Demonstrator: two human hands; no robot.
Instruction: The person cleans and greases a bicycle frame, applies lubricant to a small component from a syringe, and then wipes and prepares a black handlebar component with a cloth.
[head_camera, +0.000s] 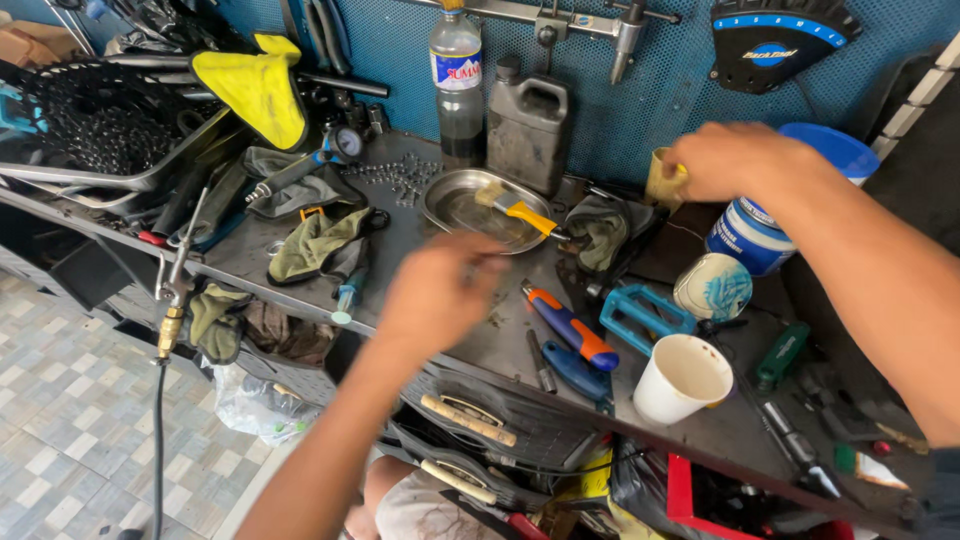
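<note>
My right hand (735, 160) reaches toward the back of the workbench and grips a small yellowish cup (663, 183) beside a blue-and-white tub (755, 232). My left hand (440, 290) hovers blurred over the middle of the bench with fingers curled; I cannot tell whether it holds anything. Just beyond it sits a round metal dish (465, 210) with a yellow-handled brush (520, 212) lying in it. An orange-and-blue handled tool (572, 330) lies to the right of my left hand.
A white paper cup (683, 378) stands near the front edge. A blue pedal (640, 318), rags (315, 245), a grey jug (527, 125), a plastic bottle (457, 85) and small metal parts (395, 178) crowd the bench. A bike cassette (95, 125) lies left.
</note>
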